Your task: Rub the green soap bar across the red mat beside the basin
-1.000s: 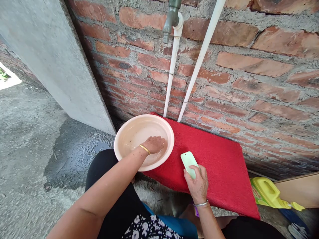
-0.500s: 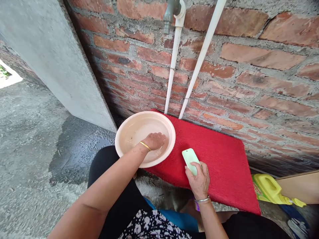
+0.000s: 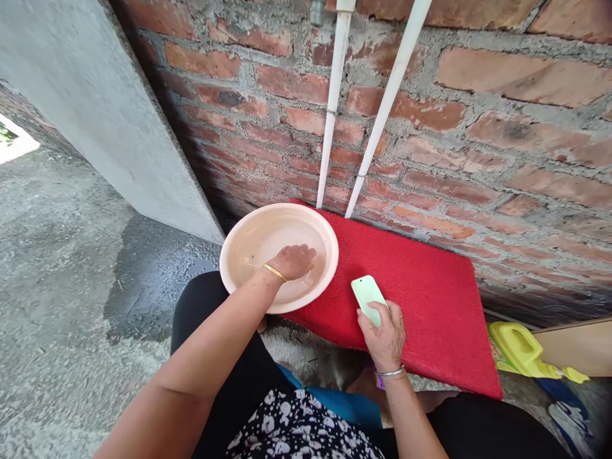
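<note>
Water [image 3: 268, 239] in the pink basin [image 3: 233, 261], left of centre, is best scooped sparingly by the loosely open left hand [image 3: 295, 260]. Right of centre, the pale green block [image 3: 367, 294], gripped by the right hand [image 3: 386, 335], should be kept flat over the red cloth [image 3: 435, 293].

**Clearance around the basin [image 3: 231, 255]**

Behind it, white pipes [image 3: 333, 89] and a brick wall [image 3: 478, 153] block passage; to its left rear, a concrete panel [image 3: 124, 127]. To its right, the tabletop [image 3: 430, 280] offers room beyond the right hand [image 3: 385, 331] and pale green object [image 3: 369, 294].
</note>
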